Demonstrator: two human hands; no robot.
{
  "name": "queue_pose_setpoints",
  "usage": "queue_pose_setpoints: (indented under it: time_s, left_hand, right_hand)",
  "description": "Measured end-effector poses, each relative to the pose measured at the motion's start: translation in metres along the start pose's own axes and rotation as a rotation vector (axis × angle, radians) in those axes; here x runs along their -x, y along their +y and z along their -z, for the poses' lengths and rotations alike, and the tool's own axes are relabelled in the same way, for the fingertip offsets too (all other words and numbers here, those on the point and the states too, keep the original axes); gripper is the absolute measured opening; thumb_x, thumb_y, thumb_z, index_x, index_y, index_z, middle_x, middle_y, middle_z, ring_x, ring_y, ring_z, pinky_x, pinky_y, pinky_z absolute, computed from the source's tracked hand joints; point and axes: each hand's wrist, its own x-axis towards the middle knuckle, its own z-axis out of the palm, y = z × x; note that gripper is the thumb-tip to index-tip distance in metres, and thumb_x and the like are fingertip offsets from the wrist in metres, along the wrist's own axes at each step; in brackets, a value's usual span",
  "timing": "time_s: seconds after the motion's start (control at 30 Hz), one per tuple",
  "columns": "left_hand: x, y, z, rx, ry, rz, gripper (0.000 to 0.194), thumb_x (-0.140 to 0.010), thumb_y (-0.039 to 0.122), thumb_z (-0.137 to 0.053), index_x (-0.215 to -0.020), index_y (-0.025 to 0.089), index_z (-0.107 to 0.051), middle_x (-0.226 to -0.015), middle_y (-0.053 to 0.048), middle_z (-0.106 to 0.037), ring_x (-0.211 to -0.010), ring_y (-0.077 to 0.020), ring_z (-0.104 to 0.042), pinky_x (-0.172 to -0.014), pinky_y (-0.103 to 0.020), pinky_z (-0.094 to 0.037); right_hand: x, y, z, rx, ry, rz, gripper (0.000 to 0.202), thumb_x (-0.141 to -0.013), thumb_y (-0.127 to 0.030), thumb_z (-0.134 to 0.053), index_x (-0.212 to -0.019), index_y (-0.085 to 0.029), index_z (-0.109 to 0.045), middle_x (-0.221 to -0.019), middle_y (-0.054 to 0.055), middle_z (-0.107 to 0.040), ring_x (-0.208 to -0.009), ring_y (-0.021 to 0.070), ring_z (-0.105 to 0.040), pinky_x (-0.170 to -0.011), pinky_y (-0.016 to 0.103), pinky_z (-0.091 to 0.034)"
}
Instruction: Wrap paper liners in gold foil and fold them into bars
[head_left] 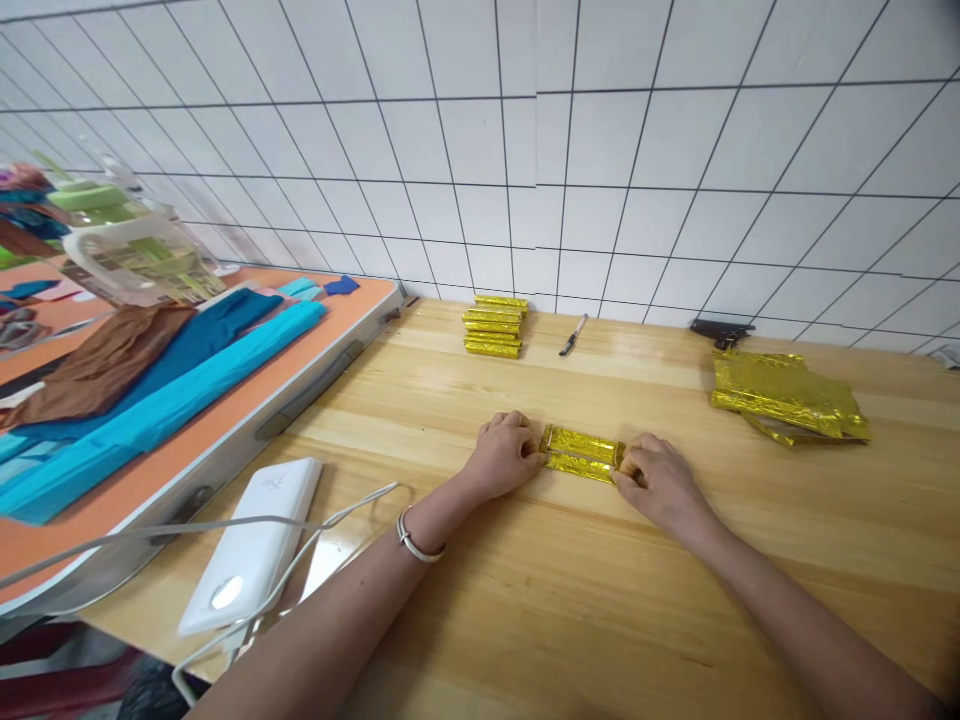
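A strip of shiny gold foil (581, 454) lies on the wooden table (525, 600), with a lengthwise seam or fold along its middle. My left hand (506, 453) pinches its left end, fingers curled. At the right end, the bent fingers of my right hand (660, 480) are closed on the foil. Behind, near the wall, is a small stack of narrow folded gold strips (495, 328). Wider gold foil sheets (784, 395) lie in a loose pile at the right.
A pen (574, 335) and a black object (722, 332) lie near the tiled wall. At left are a white power bank (255, 540) with cables and an orange board (337, 325) bearing blue and brown material and a green-lidded bottle (94, 203).
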Motion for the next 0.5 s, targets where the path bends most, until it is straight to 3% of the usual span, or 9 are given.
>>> queue_pose_setpoints:
  time_s: [0.17, 0.33, 0.4, 0.5]
  left_hand:
    - [-0.001, -0.002, 0.0, 0.013, -0.001, -0.001, 0.015, -0.071, 0.031, -0.064, -0.064, 0.019, -0.056, -0.084, -0.002, -0.055, -0.083, -0.0192, -0.05, -0.076, -0.034, -0.04]
    - [0.004, 0.003, 0.0, 0.013, 0.07, 0.007, 0.011, -0.071, 0.025, -0.063, -0.075, 0.021, -0.053, -0.081, -0.001, -0.054, -0.08, -0.0188, -0.049, -0.072, -0.032, -0.04]
    - [0.008, 0.005, -0.002, 0.034, 0.09, -0.049, 0.006, -0.074, 0.018, -0.058, -0.077, 0.021, -0.054, -0.084, -0.001, -0.054, -0.083, -0.0184, -0.049, -0.074, -0.031, -0.04]
    - [0.011, 0.009, -0.001, 0.054, 0.045, -0.238, 0.017, -0.076, 0.006, -0.047, -0.079, 0.02, -0.055, -0.088, -0.003, -0.054, -0.087, -0.0169, -0.049, -0.076, -0.029, -0.04]
  right_hand:
    - [0.008, 0.001, -0.005, -0.044, 0.052, -0.012, 0.008, -0.072, -0.023, -0.056, -0.065, -0.021, -0.053, -0.079, 0.003, -0.055, -0.074, 0.0183, -0.05, -0.065, 0.03, -0.039]
    - [0.009, 0.007, -0.009, -0.12, 0.058, -0.009, 0.002, -0.071, -0.023, -0.056, -0.071, -0.022, -0.055, -0.079, 0.003, -0.056, -0.075, 0.0192, -0.051, -0.067, 0.031, -0.04]
    - [0.009, 0.008, -0.009, -0.129, 0.052, -0.005, 0.003, -0.072, -0.023, -0.056, -0.074, -0.022, -0.056, -0.081, 0.003, -0.056, -0.076, 0.0195, -0.051, -0.068, 0.032, -0.041]
    - [0.011, 0.001, -0.007, -0.096, 0.078, 0.002, 0.006, -0.073, -0.02, -0.055, -0.078, -0.022, -0.058, -0.085, 0.004, -0.057, -0.082, 0.0204, -0.051, -0.071, 0.033, -0.041]
